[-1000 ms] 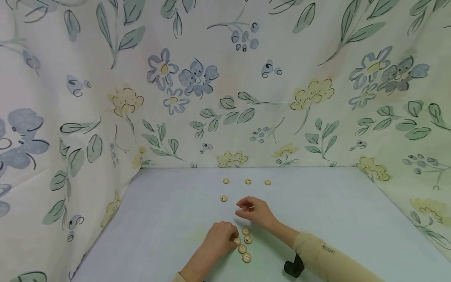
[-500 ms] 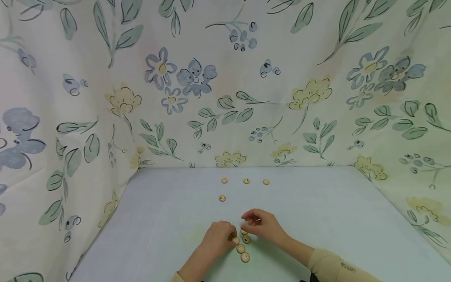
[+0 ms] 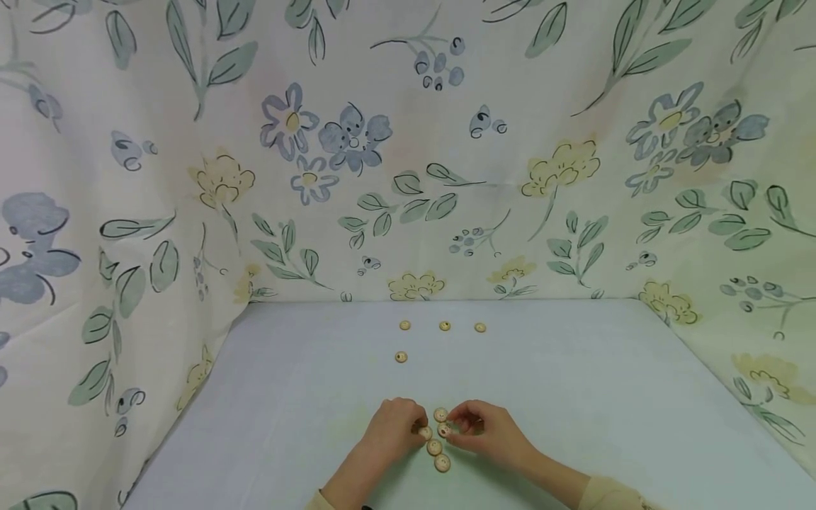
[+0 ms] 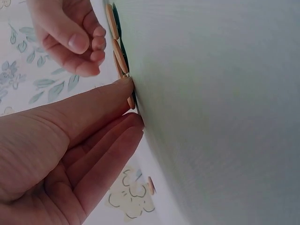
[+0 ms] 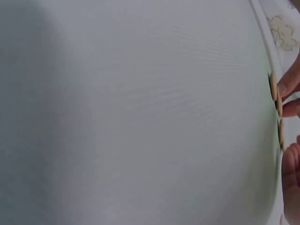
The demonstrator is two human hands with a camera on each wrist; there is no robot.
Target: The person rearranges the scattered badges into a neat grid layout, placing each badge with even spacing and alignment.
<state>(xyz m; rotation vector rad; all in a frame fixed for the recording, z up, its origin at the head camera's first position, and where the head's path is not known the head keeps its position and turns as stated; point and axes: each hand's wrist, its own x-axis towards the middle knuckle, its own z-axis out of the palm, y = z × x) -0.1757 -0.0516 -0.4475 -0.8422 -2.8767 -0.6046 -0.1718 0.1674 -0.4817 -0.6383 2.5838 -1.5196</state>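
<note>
Several round wooden buttons lie in a cluster on the table in the head view. The left hand (image 3: 397, 427) pinches the leftmost button (image 3: 425, 433) between thumb and fingers; in the left wrist view the fingertips (image 4: 125, 83) are down at the tabletop. Close on the right side, the right hand (image 3: 489, 432) is bent with its thumb and index finger spread beside another button (image 3: 444, 430). Nothing shows between its fingers in the left wrist view. A further button (image 3: 440, 415) lies just behind, and two more, including the front one (image 3: 443, 463), run toward the person.
Farther back on the white table (image 3: 306, 368) stand three spaced buttons in a row, among them a middle one (image 3: 445, 326). A single button (image 3: 401, 357) lies in front of the row's left end. Floral cloth (image 3: 408, 142) encloses the back and sides.
The right hand has come down and toward the person, from near the single far button to the right side of the cluster. The left hand has stayed at its button.
</note>
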